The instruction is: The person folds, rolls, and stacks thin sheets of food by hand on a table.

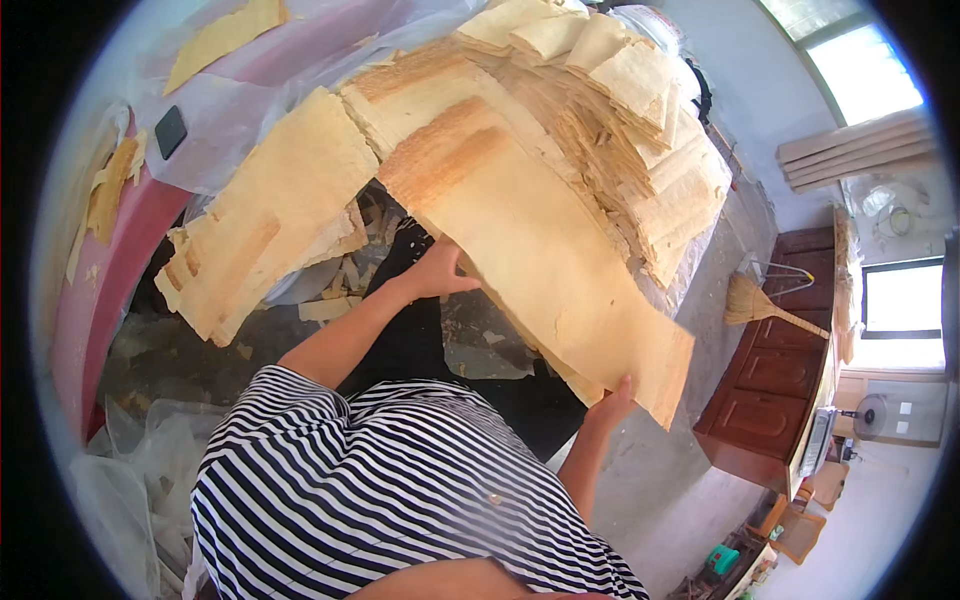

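A long, thin tan sheet (555, 247) with a browned far end slants across the view in front of me. My right hand (613, 403) grips its near end, thumb on top and fingers underneath. At the sheet's left edge is my left hand (439, 271); its fingers go beneath and its thumb tip meets the edge. Part of another sheet (574, 379) shows under the held one. To the left, a broad tan sheet (289, 195) with ragged edges hangs over the near side. Beyond lies a large heap of similar sheets (630, 120), layered and partly folded.
A dark phone (170, 132) rests on plastic film at the left, over a pink surface (112, 300). Sheet scraps (330, 307) litter the floor by my legs. At the right are a straw broom (750, 301), a reddish-brown wooden cabinet (765, 397) and a fan (874, 416).
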